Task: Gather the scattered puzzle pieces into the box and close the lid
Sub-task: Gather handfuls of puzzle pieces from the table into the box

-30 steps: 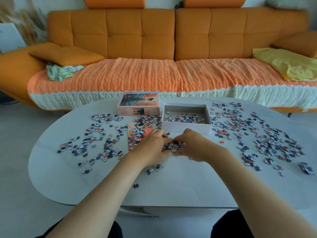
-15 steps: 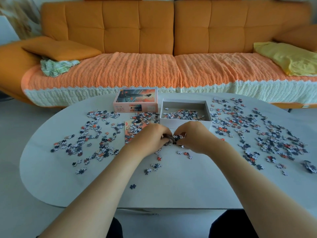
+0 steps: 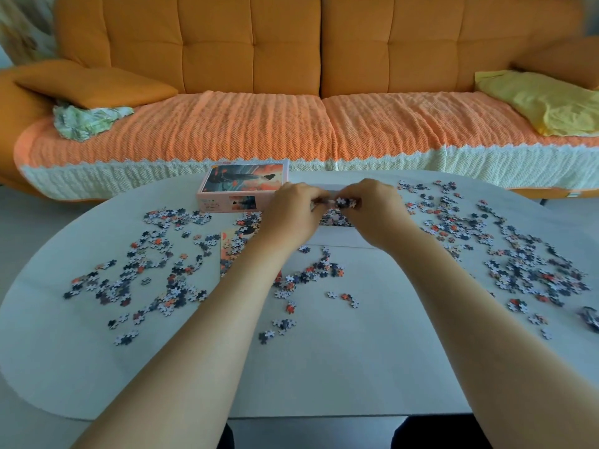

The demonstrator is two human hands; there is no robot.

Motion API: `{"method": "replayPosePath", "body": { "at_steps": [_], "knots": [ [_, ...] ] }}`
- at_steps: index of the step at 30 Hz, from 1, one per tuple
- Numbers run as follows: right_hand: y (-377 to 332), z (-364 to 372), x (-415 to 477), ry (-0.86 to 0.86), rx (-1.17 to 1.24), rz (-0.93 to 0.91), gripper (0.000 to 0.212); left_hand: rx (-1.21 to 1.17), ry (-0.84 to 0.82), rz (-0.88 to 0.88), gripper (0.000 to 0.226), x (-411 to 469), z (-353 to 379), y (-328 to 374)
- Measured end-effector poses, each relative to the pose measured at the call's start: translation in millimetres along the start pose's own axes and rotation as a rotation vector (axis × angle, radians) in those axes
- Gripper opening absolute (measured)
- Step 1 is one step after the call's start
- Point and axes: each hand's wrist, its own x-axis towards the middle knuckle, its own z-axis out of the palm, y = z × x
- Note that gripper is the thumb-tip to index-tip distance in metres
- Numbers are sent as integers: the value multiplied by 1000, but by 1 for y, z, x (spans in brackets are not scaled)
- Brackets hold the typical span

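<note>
A big orange sofa (image 3: 252,50) stands at the back, with an orange blanket (image 3: 227,131) over its seat. In front of it is a white table (image 3: 372,367) with round ends. Puzzle pieces (image 3: 146,270) lie all over the table: many on the left, many on the right, and a few in the middle by the arms. The lid (image 3: 240,186), with a picture on top, sits at the far side of the table. The white box (image 3: 340,236) is just beside it on the right, open, with some pieces inside. The left hand (image 3: 288,215) and the right hand (image 3: 379,212) are close together, right above the box. Their fingers are curled in, and between them they hold a handful of pieces (image 3: 346,202).
</note>
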Motion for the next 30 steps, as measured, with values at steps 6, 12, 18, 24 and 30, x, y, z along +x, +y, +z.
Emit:
{"method": "replayPosePath", "body": {
  "at_steps": [6,12,18,24,30],
  "knots": [
    [12,-2,-3,-63,66,97,45,179,-157,-17,36,-2,8,-18],
    [-1,-6,-20,36,61,-164,21,16,89,123,12,-29,-9,-17],
    [-8,15,-46,-251,-76,-204,27,105,-273,58,29,-72,-16,-18],
    [-14,25,-64,-362,-150,-159,40,137,-356,148,39,-94,-21,-19],
    [-20,20,-77,-323,-46,-116,36,65,-169,37,34,-107,-43,-28]
  ]
}}
